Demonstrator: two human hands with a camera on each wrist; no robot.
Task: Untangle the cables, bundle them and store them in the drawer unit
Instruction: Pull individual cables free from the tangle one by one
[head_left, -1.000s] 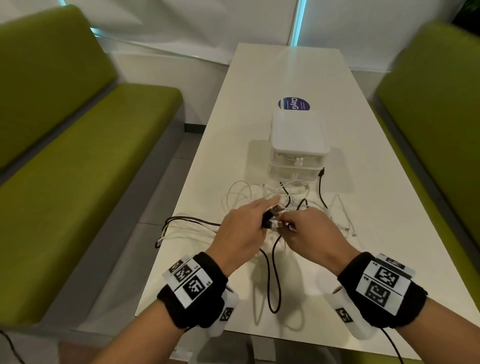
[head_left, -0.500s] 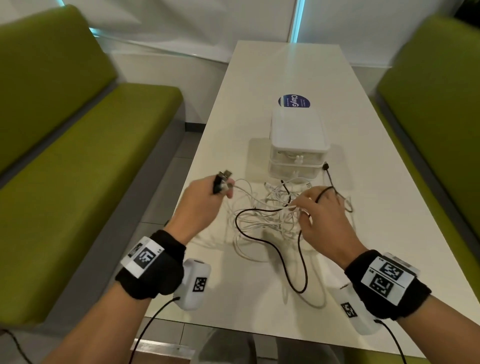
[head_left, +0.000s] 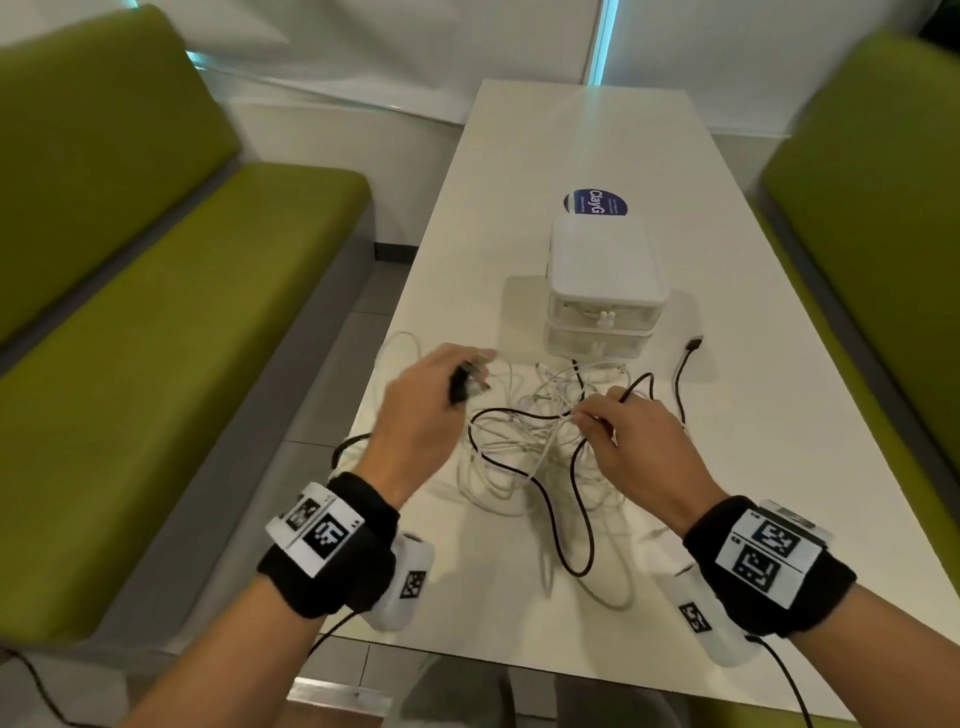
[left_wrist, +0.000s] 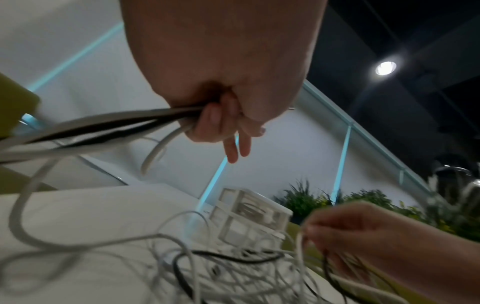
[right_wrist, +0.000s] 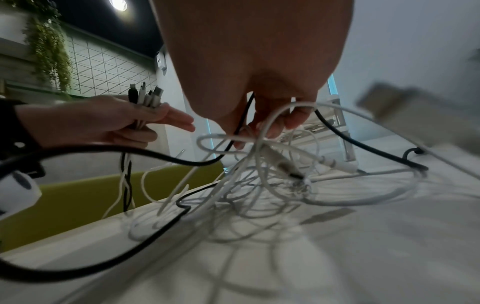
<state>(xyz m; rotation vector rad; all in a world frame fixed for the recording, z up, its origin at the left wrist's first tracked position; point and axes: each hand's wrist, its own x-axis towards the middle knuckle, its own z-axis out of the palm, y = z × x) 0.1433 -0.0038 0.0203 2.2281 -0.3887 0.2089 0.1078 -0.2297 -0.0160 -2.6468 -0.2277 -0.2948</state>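
Observation:
A tangle of white cables (head_left: 524, 447) and a black cable (head_left: 550, 499) lies on the white table (head_left: 779, 467) in front of the white drawer unit (head_left: 602, 291). My left hand (head_left: 421, 410) hovers at the pile's left and grips a bunch of cable ends (right_wrist: 146, 95), black and white, with two fingers held straight. My right hand (head_left: 639, 441) is on the pile's right side, pinching a loop of black cable (right_wrist: 244, 115) together with white strands (right_wrist: 272, 123). One black plug (head_left: 693, 344) lies on the table right of the drawer unit.
Green benches (head_left: 156, 312) flank the table on both sides. A blue round sticker (head_left: 595, 202) sits behind the drawer unit. Some cable hangs over the table's left edge (head_left: 348, 447). Plants (left_wrist: 363, 205) stand beyond the table.
A second ago both hands met over the pile. The left hand then drew the cable ends out to the left and now is back nearer the pile; the right hand stays on the tangle.

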